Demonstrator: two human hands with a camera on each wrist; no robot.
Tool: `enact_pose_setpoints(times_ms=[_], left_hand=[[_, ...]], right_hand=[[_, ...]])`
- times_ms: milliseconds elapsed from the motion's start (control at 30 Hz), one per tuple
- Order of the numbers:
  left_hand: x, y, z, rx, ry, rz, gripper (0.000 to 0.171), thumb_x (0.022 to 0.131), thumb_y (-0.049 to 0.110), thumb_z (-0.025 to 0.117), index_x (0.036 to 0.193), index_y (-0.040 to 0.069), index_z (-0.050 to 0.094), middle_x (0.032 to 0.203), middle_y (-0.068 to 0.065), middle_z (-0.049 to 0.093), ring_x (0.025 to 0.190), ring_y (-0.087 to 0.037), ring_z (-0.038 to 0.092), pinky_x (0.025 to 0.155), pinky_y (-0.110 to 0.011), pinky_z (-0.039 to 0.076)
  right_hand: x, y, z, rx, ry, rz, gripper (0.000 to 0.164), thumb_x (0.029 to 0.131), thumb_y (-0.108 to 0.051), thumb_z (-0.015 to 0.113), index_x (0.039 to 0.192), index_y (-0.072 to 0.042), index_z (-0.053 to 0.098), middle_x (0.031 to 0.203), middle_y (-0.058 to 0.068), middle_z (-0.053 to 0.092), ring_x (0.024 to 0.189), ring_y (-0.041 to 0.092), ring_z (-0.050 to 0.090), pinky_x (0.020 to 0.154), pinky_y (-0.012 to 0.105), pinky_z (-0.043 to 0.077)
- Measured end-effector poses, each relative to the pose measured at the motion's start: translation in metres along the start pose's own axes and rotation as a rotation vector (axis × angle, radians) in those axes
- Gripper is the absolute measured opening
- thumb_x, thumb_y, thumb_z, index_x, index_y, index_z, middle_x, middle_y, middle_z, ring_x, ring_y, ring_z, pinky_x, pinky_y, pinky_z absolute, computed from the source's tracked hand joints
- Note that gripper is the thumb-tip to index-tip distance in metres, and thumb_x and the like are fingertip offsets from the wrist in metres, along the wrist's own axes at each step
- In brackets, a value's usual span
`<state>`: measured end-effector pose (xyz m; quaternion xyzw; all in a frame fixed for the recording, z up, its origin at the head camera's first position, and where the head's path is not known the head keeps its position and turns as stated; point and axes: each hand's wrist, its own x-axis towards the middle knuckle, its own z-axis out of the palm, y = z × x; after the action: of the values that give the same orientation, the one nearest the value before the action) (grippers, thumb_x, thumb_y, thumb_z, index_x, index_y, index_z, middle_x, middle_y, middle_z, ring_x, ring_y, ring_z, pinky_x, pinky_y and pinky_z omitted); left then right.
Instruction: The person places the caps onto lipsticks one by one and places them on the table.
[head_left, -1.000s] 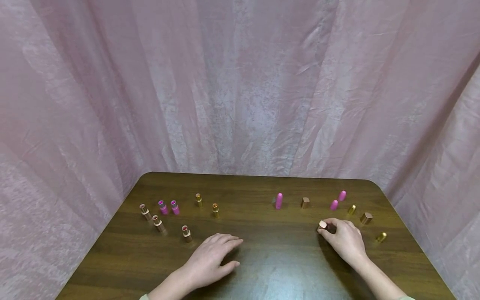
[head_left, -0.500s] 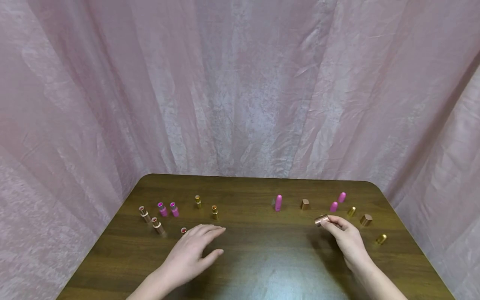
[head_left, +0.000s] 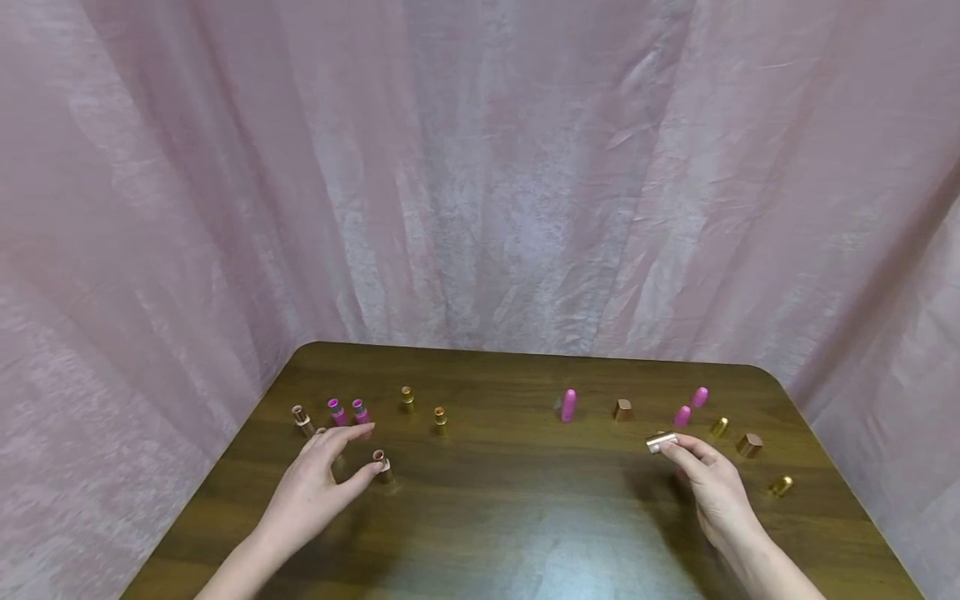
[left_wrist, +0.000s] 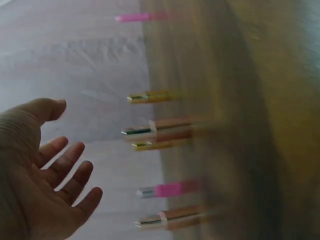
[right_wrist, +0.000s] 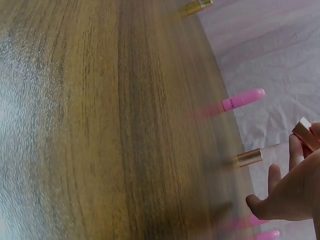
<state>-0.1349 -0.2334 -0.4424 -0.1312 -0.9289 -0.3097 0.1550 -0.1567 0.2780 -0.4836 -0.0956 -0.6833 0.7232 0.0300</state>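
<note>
A person's right hand (head_left: 716,492) is pinching a short, metallic rose-gold cap (head_left: 660,442) above a brown wood-grain bench (head_left: 510,517) while the left hand (head_left: 311,487), thumb and fingers parted, is hovering near an upright, open-topped rose-gold tube (head_left: 386,473). A round-tipped pink cylinder (head_left: 568,406) is standing farther back.

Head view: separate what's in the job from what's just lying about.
Probably in the job:
copper cap held in the right hand
copper tube nearest the thumb of the left hand

Seemingly just lying about:
pink tubes
gold tubes
pink caps
gold caps
upright pink piece
other copper tubes
other copper caps
</note>
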Motion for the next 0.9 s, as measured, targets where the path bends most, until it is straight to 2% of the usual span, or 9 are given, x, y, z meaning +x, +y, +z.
enact_pose_setpoints(times_ms=[100,200,333,500,633,900], left_hand=[[-0.001,-0.012,0.006,-0.058,-0.041,-0.094,0.049,0.089,0.031,0.082,0.132,0.015,0.065,0.126,0.000,0.067,0.123,-0.030,0.057,0.105,-0.057,0.041],[0.001,-0.024,0.016,-0.124,-0.084,-0.177,0.048,0.090,0.028,0.081,0.131,0.009,0.064,0.122,-0.004,0.069,0.119,-0.028,0.061,0.101,-0.054,0.046],[0.003,-0.039,0.031,-0.157,-0.115,-0.246,0.046,0.089,0.021,0.081,0.128,0.004,0.064,0.118,-0.005,0.070,0.114,-0.026,0.064,0.101,-0.050,0.048],[0.005,-0.050,0.046,-0.037,-0.108,-0.242,0.038,0.084,0.022,0.084,0.116,0.009,0.069,0.107,0.000,0.072,0.109,-0.030,0.062,0.096,-0.051,0.047],[0.007,-0.051,0.053,0.063,-0.099,-0.235,0.033,0.081,0.027,0.086,0.108,0.015,0.070,0.100,0.005,0.072,0.106,-0.033,0.060,0.090,-0.053,0.045],[0.008,-0.050,0.057,0.103,-0.120,-0.236,0.029,0.080,0.029,0.087,0.101,0.019,0.070,0.096,0.009,0.071,0.103,-0.031,0.060,0.088,-0.055,0.044]], right_hand=[[-0.001,-0.001,-0.001,0.023,-0.004,0.008,0.013,0.099,-0.022,0.070,0.107,-0.014,0.075,0.102,-0.016,0.071,0.108,0.004,0.053,0.099,0.030,0.034],[-0.001,-0.002,-0.002,0.046,-0.007,0.025,0.009,0.099,-0.021,0.069,0.105,-0.017,0.075,0.102,-0.017,0.070,0.106,0.002,0.054,0.099,0.028,0.036],[-0.001,-0.001,-0.003,0.047,-0.007,0.040,0.009,0.099,-0.022,0.070,0.104,-0.017,0.076,0.101,-0.017,0.070,0.106,0.001,0.057,0.098,0.028,0.039],[-0.001,0.002,-0.005,0.055,-0.008,0.047,0.009,0.099,-0.022,0.070,0.103,-0.018,0.076,0.099,-0.017,0.071,0.104,0.001,0.058,0.097,0.027,0.041],[-0.002,0.003,-0.005,0.074,-0.018,0.058,0.007,0.099,-0.022,0.069,0.102,-0.020,0.075,0.100,-0.016,0.071,0.103,0.001,0.059,0.096,0.027,0.044],[-0.002,0.003,-0.006,0.073,-0.020,0.068,0.007,0.100,-0.021,0.068,0.102,-0.020,0.075,0.100,-0.016,0.070,0.103,0.003,0.058,0.095,0.027,0.045]])
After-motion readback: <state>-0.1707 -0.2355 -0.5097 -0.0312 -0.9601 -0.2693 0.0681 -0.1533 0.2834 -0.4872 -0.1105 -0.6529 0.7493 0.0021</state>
